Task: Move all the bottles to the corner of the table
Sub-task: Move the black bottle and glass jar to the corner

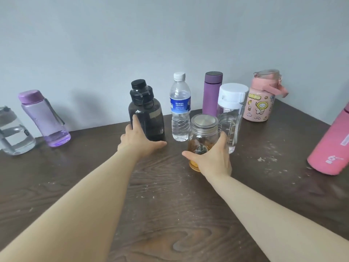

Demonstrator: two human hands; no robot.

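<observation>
Two bottles are gripped at once on a dark wooden table [170,214], both hands working in parallel, presumably to halve the trips. The left hand [137,138] is wrapped round the base of a smoky black bottle [146,114], fingers on its left side and thumb along the front, closed onto it. The right hand [212,157] is cupped round the lower half of a glass jar [203,133] with a steel lid and amber liquid; thumb across the front, the other fingers hidden behind. Both are held low, prob. for steadiness while upright. Whether either is lifted off the table can't be told.

Between the two grips stands a water bottle [180,108]. Just beyond the right hand a clear bottle w/ white cap [231,110] and a purple flask [211,93] are seen; further right, near the table's far corner, a pink sticker jug [261,99]. A pink flask [330,146] sits well right. Well left of the left hand, a lilac bottle [44,118] and a clear one [13,131] wait by the wall. The cluster is judged only partly gathered.
</observation>
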